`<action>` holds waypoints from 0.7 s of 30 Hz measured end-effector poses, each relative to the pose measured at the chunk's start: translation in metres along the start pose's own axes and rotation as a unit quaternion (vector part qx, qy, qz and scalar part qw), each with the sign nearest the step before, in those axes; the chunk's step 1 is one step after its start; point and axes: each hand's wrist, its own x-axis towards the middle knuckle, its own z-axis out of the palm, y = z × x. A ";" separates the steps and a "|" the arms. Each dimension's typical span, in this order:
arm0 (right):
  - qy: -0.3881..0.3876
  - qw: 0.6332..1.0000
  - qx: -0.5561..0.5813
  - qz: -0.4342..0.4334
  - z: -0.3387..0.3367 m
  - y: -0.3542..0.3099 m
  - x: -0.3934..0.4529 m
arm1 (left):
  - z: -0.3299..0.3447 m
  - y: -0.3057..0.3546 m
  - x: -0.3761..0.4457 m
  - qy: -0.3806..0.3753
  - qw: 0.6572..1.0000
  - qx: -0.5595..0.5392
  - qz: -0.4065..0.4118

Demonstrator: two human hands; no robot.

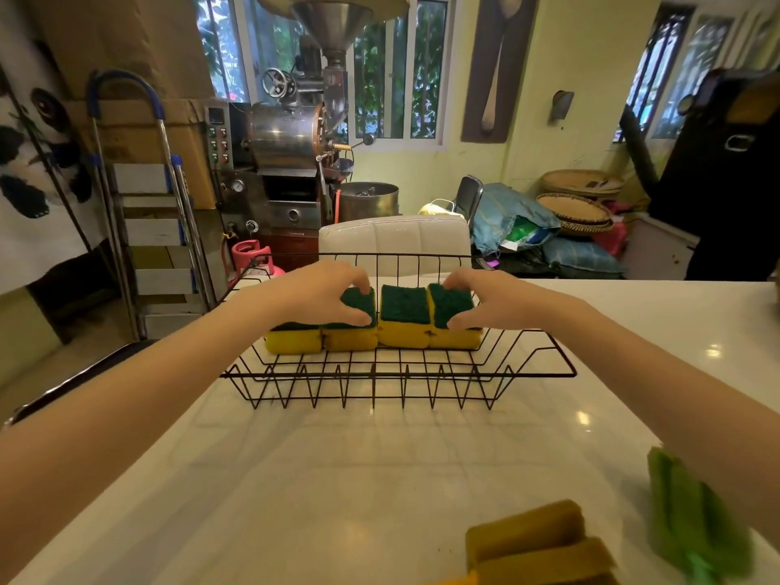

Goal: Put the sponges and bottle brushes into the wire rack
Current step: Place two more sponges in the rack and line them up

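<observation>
A black wire rack [396, 375] stands on the white counter in front of me. Inside it, several yellow sponges with dark green scouring tops lie in a row. My left hand [314, 291] pinches the second sponge from the left [354, 323], thumb in front and fingers behind. My right hand [491, 301] grips the rightmost sponge [453, 320] the same way. A middle sponge [403, 318] sits untouched between them. At the near right edge of the counter lie more brownish-yellow sponges [540, 542] and blurred green bottle brushes [692, 521].
The white counter [337, 479] spreads between me and the rack. A white padded chair back [394, 240] rises behind the rack. A metal roasting machine [291, 141], a step ladder [147, 213] and a pink gas cylinder [251, 257] stand beyond the counter.
</observation>
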 end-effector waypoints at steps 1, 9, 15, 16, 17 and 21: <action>0.013 1.000 0.012 -0.008 -0.002 0.000 -0.009 | -0.004 0.014 -0.005 0.021 0.999 -0.031 0.024; 0.178 0.974 0.111 -0.079 0.002 -0.014 -0.110 | -0.012 0.122 -0.064 0.085 0.961 -0.176 0.196; 0.162 0.971 0.132 -0.117 0.038 -0.014 -0.173 | 0.016 0.139 -0.110 -0.008 0.960 -0.179 0.215; 0.147 0.973 0.135 -0.115 0.045 -0.014 -0.181 | 0.024 0.138 -0.117 -0.021 0.960 -0.179 0.214; 0.127 0.976 0.133 -0.114 0.052 -0.013 -0.187 | 0.032 0.137 -0.124 -0.037 0.962 -0.176 0.207; 0.045 0.989 0.092 -0.111 0.072 -0.014 -0.203 | 0.060 0.127 -0.143 -0.113 0.967 -0.163 0.158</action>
